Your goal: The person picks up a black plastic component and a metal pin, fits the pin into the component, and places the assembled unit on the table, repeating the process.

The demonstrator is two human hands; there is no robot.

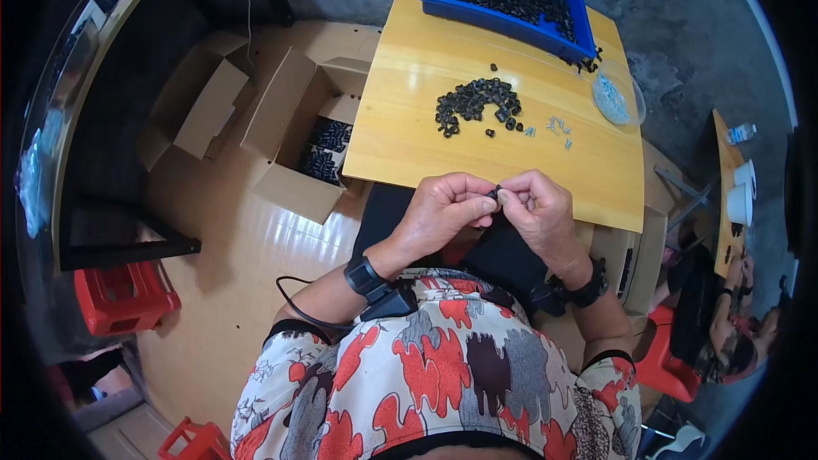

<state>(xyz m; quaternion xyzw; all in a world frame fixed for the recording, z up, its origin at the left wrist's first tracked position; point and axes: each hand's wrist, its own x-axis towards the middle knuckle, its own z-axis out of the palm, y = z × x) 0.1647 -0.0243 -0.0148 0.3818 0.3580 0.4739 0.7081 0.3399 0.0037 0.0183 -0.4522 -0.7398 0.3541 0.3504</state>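
Both hands meet just in front of the table's near edge. My left hand (pixel 446 211) is closed, thumb and fingers pinching a small black plastic part (pixel 492 193). Against the same part, my right hand (pixel 538 211) is closed too, its thumb and forefinger at the other end. The fingers cover most of the part. Beyond the hands, a loose pile of small black plastic parts (pixel 474 102) lies on the yellow table (pixel 400 111). Several small silvery screws (pixel 558 126) are scattered to the right of the pile.
A blue bin (pixel 503 15) full of black parts stands at the table's far side. A clear bowl (pixel 632 102) of screws sits near the right edge. Left of the table, an open cardboard box (pixel 294 111) holds black parts. Another person (pixel 724 315) works at the far right.
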